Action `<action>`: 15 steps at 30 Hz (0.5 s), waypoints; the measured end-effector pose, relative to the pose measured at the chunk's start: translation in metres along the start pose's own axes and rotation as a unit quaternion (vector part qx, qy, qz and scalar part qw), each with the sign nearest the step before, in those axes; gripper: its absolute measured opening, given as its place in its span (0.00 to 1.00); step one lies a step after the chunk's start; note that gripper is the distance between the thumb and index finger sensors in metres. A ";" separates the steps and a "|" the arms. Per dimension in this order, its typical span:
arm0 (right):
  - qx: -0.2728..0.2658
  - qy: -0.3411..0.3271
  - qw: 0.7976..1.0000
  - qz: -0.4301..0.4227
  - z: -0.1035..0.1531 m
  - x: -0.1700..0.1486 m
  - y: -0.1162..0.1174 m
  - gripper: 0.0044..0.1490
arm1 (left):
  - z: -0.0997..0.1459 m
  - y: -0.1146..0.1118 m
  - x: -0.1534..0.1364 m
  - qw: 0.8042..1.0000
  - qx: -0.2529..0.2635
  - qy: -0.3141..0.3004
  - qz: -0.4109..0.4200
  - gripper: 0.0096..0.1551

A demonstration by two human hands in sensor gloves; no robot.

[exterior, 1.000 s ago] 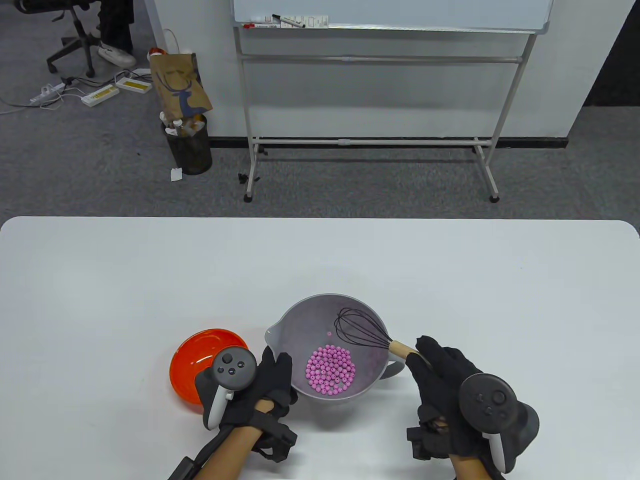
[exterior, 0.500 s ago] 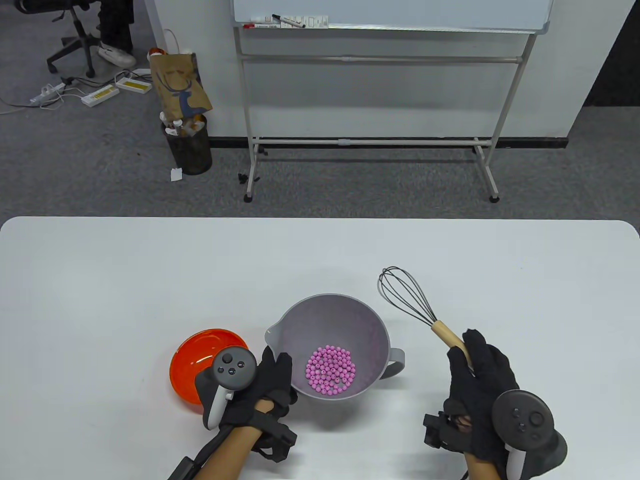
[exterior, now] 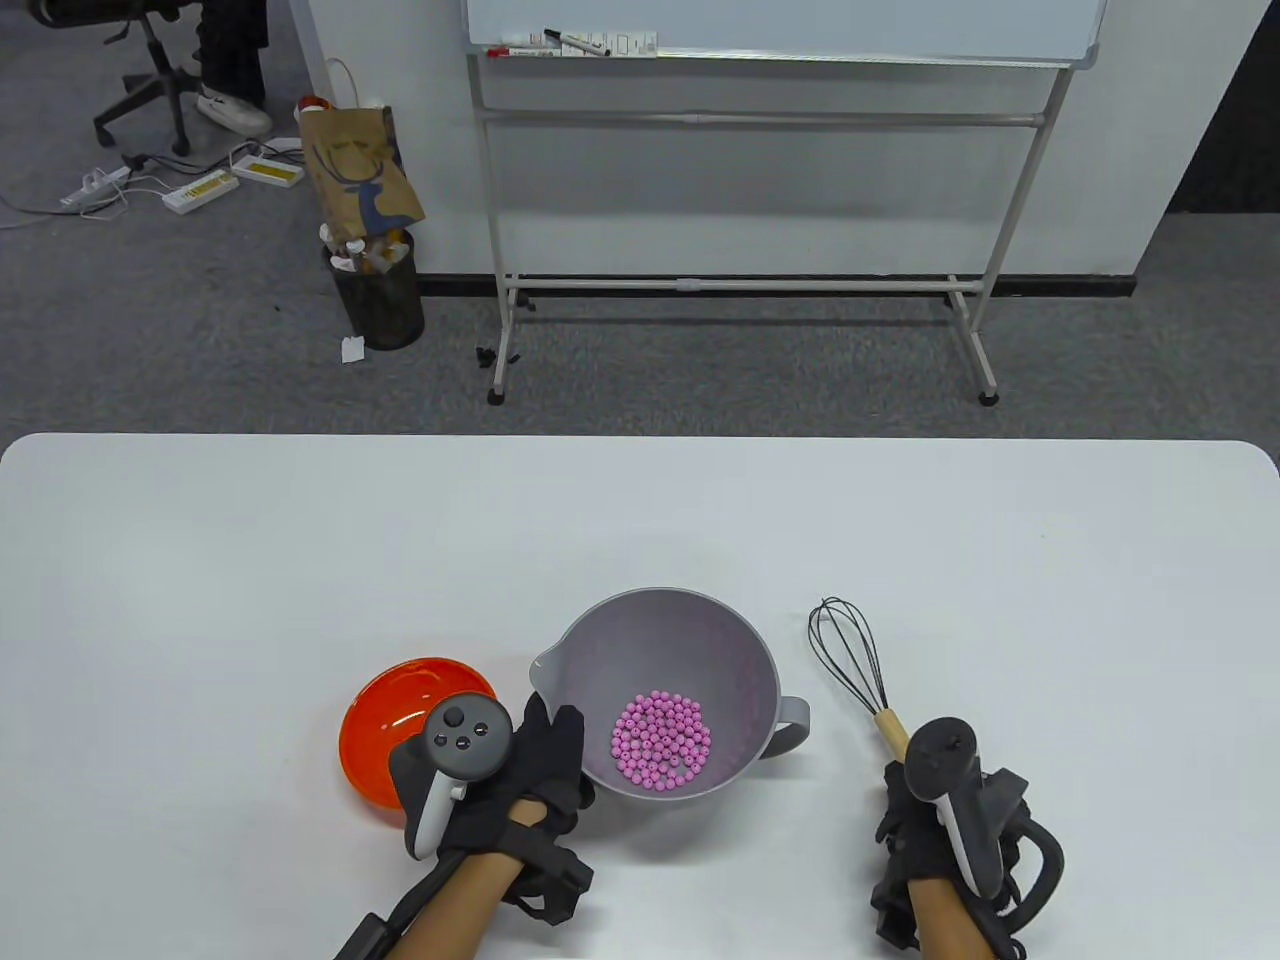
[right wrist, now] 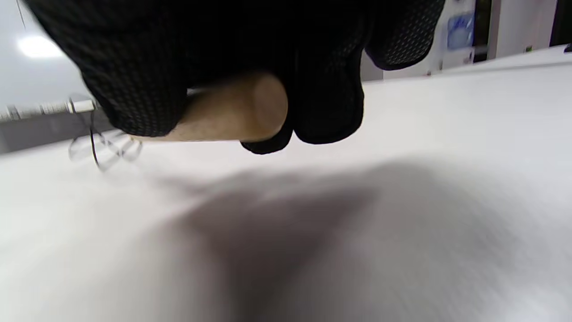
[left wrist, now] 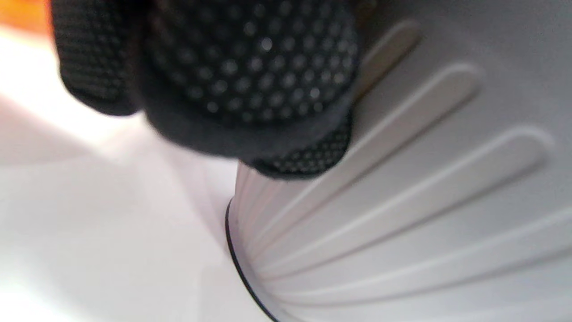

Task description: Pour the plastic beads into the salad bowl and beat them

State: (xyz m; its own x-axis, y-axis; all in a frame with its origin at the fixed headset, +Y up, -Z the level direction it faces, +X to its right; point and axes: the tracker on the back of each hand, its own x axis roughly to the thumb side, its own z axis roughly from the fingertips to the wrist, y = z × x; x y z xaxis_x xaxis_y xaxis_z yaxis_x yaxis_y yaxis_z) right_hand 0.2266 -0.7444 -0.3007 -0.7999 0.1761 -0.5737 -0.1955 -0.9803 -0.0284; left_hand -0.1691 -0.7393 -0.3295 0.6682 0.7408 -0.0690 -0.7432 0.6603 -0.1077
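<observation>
We see the right hand (exterior: 925,830) clenching the whisk (exterior: 858,668) handle, wires pointing away beside the bowl (exterior: 668,690) of beads (exterior: 661,739). The left hand (exterior: 530,770) rests straight fingers (left wrist: 250,76) against the bowl's wall; its thumb is hidden.

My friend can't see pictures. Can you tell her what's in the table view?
A grey salad bowl holding pink beads sits on a white table. The left hand rests against it, the right hand holds a whisk alongside.
</observation>
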 end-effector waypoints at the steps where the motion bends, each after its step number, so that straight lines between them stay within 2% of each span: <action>1: 0.009 0.002 1.000 0.003 -0.002 0.000 0.004 0.36 | 0.000 0.000 0.000 1.000 0.000 0.000 0.000 0.46; 3: 0.029 0.003 0.999 0.014 -0.004 0.001 0.009 0.35 | 0.000 0.000 0.000 1.000 -0.001 0.000 0.001 0.47; 8: 0.027 0.002 0.999 0.033 -0.002 0.005 0.011 0.35 | 0.000 0.000 0.000 1.000 -0.002 0.000 0.002 0.47; 15: 0.042 0.011 0.999 0.013 -0.002 0.003 0.011 0.36 | 0.001 0.006 -0.002 1.000 -0.020 0.002 0.012 0.49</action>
State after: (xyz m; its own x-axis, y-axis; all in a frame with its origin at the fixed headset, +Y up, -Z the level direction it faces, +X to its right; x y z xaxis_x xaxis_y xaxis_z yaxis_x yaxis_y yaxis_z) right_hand 0.2227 -0.7550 -0.3042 -0.7931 0.1478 -0.5909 -0.2219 -0.9735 0.0544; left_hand -0.1745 -0.7366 -0.3287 0.6500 0.7561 -0.0770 -0.7576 0.6365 -0.1446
